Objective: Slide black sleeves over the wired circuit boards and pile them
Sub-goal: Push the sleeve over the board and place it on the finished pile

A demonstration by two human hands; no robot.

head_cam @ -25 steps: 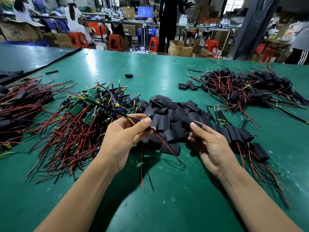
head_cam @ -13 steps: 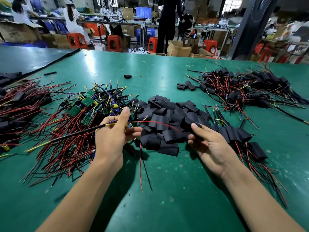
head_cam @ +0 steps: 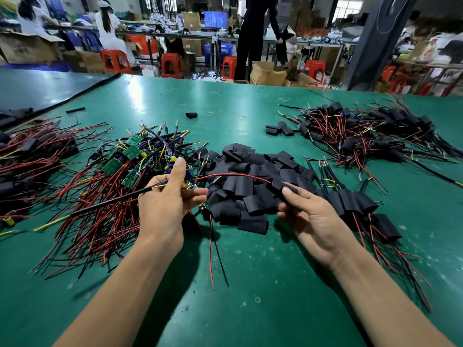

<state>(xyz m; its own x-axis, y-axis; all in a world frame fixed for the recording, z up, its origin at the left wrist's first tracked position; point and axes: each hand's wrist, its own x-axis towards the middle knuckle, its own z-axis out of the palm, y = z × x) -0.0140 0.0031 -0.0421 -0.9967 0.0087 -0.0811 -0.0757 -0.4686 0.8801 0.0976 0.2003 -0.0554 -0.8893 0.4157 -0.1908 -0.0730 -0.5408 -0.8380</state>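
"Left grip (head_cam: 160,209) holds what?"
"Its thumb and fingers are closed tight on the wires of one wired circuit board (head_cam: 207,206)."
"And the right grip (head_cam: 315,219)?"
"It pinches a black sleeve (head_cam: 281,187). The sleeve pile (head_cam: 250,176) lies between both grips on the tabletop (head_cam: 250,284). A red wire (head_cam: 233,175) reaches across."

Green table (head_cam: 250,296) under sleeves (head_cam: 250,181), wired boards (head_cam: 112,171)
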